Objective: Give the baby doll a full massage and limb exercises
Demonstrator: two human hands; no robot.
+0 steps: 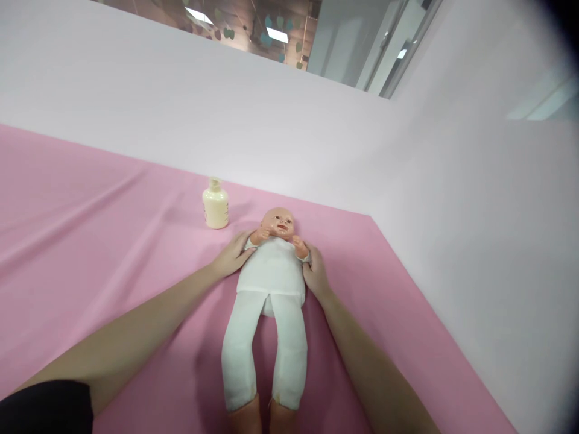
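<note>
A baby doll (271,268) in a white cloth top and trousers lies on its back on the pink sheet, head away from me. Both its forearms are bent up near its chin. My left hand (235,254) grips the doll at its upper side and arm, on the left, with the thumb over the edge of the top. On the opposite side, my right hand (315,272) holds it by the arm and flank, its fingers partly hidden behind the doll's sleeve. The doll's feet run out of view at the bottom.
A cream pump bottle (216,206) stands upright beyond my left hand. The pink sheet (113,241) has creases on the left. White walls (271,132) border it at the back and right, with a window (353,42) above.
</note>
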